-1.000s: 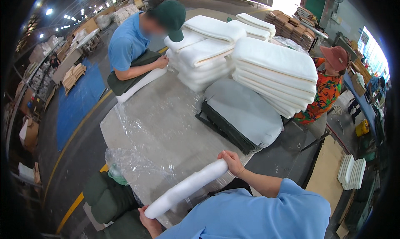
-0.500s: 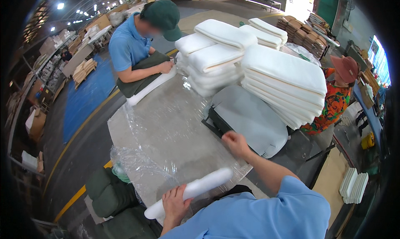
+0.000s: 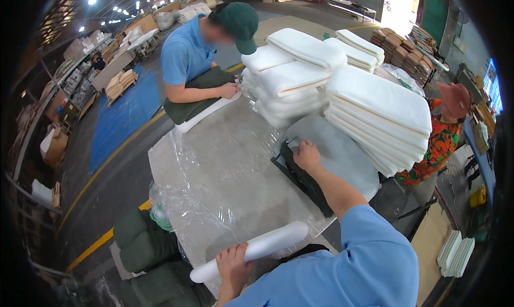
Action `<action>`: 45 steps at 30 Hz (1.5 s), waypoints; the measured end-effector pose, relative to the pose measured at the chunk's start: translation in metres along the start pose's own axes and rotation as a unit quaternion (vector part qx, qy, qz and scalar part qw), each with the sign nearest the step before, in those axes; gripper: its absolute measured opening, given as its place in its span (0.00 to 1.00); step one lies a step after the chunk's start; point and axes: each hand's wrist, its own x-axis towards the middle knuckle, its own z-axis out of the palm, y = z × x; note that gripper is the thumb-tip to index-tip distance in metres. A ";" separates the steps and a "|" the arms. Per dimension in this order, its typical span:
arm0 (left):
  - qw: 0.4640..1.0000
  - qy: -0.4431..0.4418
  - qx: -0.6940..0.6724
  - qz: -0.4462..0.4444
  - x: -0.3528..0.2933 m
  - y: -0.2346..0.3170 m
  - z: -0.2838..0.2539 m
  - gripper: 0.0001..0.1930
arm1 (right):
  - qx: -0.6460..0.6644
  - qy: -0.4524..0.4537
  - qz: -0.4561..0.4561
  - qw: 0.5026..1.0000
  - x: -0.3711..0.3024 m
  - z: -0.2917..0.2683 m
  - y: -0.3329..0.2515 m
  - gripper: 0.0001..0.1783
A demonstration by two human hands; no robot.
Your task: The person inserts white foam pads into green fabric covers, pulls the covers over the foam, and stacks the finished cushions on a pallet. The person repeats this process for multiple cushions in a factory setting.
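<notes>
A long white foam pad with rounded ends stands on its edge near my side of the table. My left hand is closed around its left part. Farther off to the right lies a stack of grey fabric covers with dark green borders. My right hand is at the left edge of the top cover, fingers curled down onto the fabric. Its fingertips are partly hidden.
White foam pads are piled high behind the covers. Across the table, partly under clear plastic film, a co-worker handles a dark green cover over a pad. Another person is at the right. Dark green padded pieces lie at lower left.
My right hand has moved up and away from me over the covers, and more of the dark green border shows. My left hand keeps hold of the foam pad.
</notes>
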 end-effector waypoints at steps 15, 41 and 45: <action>0.999 -0.014 0.025 0.042 0.002 -0.014 0.004 0.33 | 0.035 -0.022 -0.076 0.996 0.012 -0.001 -0.017 0.17; 0.877 0.185 -0.426 -0.124 0.113 -0.008 -0.033 0.44 | 0.623 -0.275 -0.242 0.691 -0.159 -0.095 -0.223 0.25; 0.952 0.240 -0.180 -0.054 0.114 -0.025 -0.059 0.38 | 0.600 -0.295 -0.294 0.683 -0.165 -0.105 -0.235 0.26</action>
